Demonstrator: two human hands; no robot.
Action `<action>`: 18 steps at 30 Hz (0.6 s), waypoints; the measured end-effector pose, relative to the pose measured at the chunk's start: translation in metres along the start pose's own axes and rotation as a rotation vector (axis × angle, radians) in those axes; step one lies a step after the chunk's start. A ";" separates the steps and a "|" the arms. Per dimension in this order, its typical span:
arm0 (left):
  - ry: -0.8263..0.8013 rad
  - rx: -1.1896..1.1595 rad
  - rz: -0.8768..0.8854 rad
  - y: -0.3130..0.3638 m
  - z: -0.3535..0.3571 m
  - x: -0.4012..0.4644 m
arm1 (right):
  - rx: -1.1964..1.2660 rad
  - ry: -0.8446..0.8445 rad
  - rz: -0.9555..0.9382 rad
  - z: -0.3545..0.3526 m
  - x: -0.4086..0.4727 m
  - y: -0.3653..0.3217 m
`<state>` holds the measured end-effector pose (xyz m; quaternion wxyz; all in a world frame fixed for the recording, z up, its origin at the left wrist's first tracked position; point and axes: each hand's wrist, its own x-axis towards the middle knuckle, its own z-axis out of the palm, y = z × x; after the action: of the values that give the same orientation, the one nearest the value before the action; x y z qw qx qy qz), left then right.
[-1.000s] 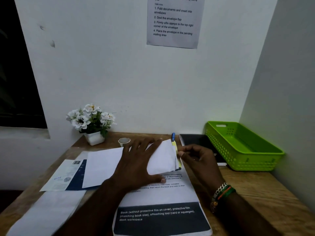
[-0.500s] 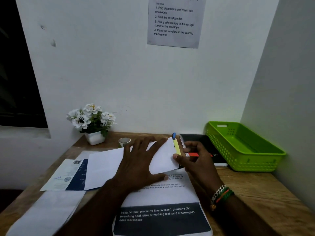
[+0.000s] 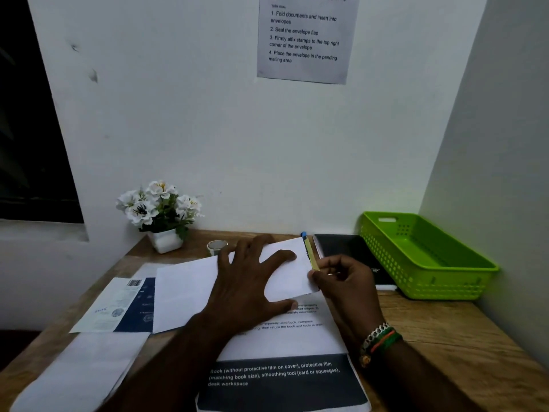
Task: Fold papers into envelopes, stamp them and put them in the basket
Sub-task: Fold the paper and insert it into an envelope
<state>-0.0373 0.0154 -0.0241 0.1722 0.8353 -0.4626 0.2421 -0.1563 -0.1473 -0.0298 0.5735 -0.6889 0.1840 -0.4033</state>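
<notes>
1. folded white paper (image 3: 285, 272) is found lying on the wooden desk (image 3: 445, 331), partly over a printed sheet with a dark band (image 3: 282, 379) and beside a larger white sheet (image 3: 184, 292) to its left.
2. left hand (image 3: 249, 286) is laid flat on the folded white paper, fingers spread and straight, thumb stretched along the paper's near edge; the paper is pressed down, not gripped.
3. right hand (image 3: 344, 281) is placed at the paper's right edge, fingers curled, with thumb and fingertips meeting at that edge; the edge appears pinched, though the contact is partly hidden by the fingers.
4. the paper thus lies under the left palm and extends rightward to the right hand's fingertips.
5. a yellow strip (image 3: 310, 255) is seen along the paper's right edge, just above the right thumb; a blue tip (image 3: 303, 234) shows behind it. what these belong to cannot be told.
6. green basket (image 3: 427, 263) is stood at the desk's right rear corner, well apart from the paper.
7. a black book (image 3: 347, 248) is noted between basket and paper, a small cup (image 3: 217, 247) and potted white flowers (image 3: 160, 209) at the rear left, and a leaflet with a barcode (image 3: 118, 304) at the left.
8. an instruction notice (image 3: 306, 37) is fixed to the wall.
</notes>
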 end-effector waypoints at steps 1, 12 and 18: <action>0.005 -0.005 0.000 0.001 0.000 0.000 | 0.002 0.006 -0.007 0.000 0.000 -0.001; 0.061 -0.053 -0.007 0.003 0.001 0.001 | -0.134 -0.088 -0.165 0.004 -0.007 -0.005; 0.128 -0.086 0.028 0.005 0.000 0.002 | 0.176 -0.061 0.037 0.001 -0.007 -0.016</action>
<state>-0.0405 0.0114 -0.0230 0.2334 0.8035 -0.4723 0.2773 -0.1635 -0.1374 -0.0168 0.6445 -0.6443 0.1432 -0.3859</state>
